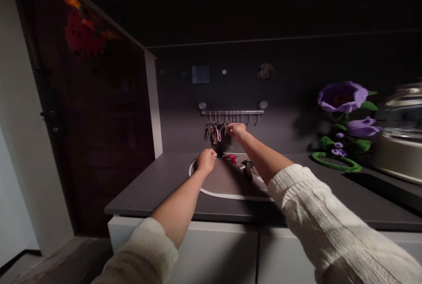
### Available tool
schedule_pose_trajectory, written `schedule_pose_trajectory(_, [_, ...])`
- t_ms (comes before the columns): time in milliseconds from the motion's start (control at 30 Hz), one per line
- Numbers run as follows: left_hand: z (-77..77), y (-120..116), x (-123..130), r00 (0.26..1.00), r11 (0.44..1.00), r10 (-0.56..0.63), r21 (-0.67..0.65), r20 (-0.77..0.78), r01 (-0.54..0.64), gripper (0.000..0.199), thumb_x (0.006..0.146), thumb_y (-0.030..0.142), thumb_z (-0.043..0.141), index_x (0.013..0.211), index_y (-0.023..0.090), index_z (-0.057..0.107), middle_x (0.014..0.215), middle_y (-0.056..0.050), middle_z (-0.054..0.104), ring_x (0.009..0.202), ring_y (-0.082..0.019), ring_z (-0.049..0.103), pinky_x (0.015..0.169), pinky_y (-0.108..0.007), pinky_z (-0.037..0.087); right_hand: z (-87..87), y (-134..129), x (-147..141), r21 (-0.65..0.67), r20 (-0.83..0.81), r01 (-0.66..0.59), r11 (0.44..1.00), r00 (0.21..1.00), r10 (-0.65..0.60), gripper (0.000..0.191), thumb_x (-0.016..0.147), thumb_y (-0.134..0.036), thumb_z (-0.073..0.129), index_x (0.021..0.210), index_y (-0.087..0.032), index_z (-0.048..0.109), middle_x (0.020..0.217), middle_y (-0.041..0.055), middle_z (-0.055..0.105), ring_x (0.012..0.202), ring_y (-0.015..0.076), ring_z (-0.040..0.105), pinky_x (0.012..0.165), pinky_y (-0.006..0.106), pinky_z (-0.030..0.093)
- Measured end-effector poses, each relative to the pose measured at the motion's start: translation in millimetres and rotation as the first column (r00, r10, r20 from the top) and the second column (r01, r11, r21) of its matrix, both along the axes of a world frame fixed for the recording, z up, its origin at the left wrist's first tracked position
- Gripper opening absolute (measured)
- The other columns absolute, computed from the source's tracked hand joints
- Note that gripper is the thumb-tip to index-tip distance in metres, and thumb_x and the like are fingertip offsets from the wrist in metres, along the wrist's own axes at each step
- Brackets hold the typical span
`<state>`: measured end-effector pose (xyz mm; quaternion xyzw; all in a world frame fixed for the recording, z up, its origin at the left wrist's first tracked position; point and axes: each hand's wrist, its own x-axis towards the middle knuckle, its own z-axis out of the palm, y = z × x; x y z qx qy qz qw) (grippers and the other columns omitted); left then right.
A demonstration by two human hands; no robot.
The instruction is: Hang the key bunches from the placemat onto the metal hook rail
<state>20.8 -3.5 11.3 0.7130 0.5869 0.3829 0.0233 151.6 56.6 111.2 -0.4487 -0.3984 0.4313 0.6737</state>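
Observation:
My right hand (238,131) is raised to a clear hook rail (233,112) on the dark wall, its fingers pinched at a small bunch of keys (226,128) below one hook. Left of it, several key bunches (214,132) hang from the rail, one with a pink loop (219,135). My left hand (206,161) is closed, low over the left back part of a brown mat (224,183) with a white edge. A small dark object (219,155) shows by its fingertips; what the fingers hold is hidden. A red cord (231,158) and a dark key bunch (247,164) lie on the mat.
The grey counter (138,191) sits below an overhanging cabinet (231,11). Purple artificial flowers (343,97), a green ring base (336,162) and a cream-based appliance (400,152) stand right. A dark door (95,143) is at left.

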Motion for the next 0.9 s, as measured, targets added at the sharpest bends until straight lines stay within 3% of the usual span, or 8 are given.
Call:
schedule_pose_trajectory(300, [0.9,1,-4,1.000,1.000,0.016,-0.007,0.006,-0.016,0.019,0.080,0.023,0.048,0.085,0.017,0.065,0.090,-0.007,0.065,0.084,-0.015,0.057,0.077,-0.024,0.040,-13.3,-21,4,-0.024,0.047,-0.038,0.999,0.998,0.039,0.020,0.064,0.002,0.054,0.057,-0.015,0.048,0.042,-0.0055,0.049,0.042,0.0052,0.049,0.049,0.015,0.046])
schedule_pose_trajectory(600, [1.0,3,-6,0.998,0.999,0.004,-0.051,-0.066,-0.008,0.019,0.078,0.019,0.048,0.086,0.018,0.066,0.096,-0.007,0.063,0.090,-0.015,0.055,0.081,-0.024,0.039,-48.8,-58,13,-0.060,0.223,-0.205,0.977,0.951,0.213,0.015,0.066,0.003,0.052,0.065,-0.011,0.052,0.049,-0.0011,0.056,0.041,0.0057,0.049,0.048,0.018,0.044])
schedule_pose_trajectory(767, [-1.5,4,-6,0.991,0.998,0.000,-0.068,-0.134,-0.009,0.022,0.079,0.020,0.048,0.094,0.019,0.064,0.101,-0.007,0.061,0.092,-0.015,0.054,0.082,-0.023,0.039,-70.4,-61,17,-0.073,0.444,-0.192,0.979,0.872,0.205,0.013,0.066,0.000,0.054,0.062,-0.012,0.054,0.045,-0.0023,0.054,0.038,0.0056,0.046,0.041,0.016,0.037])
schedule_pose_trajectory(900, [-2.8,7,-6,0.976,0.995,0.004,-0.100,-0.217,-0.026,0.025,0.077,0.024,0.052,0.100,0.020,0.062,0.105,-0.007,0.058,0.093,-0.015,0.054,0.080,-0.023,0.039,-80.9,-55,25,-0.052,0.659,-0.179,0.982,0.733,0.169,0.008,0.062,-0.005,0.061,0.060,-0.012,0.059,0.045,-0.0028,0.055,0.041,0.0049,0.046,0.045,0.015,0.036])
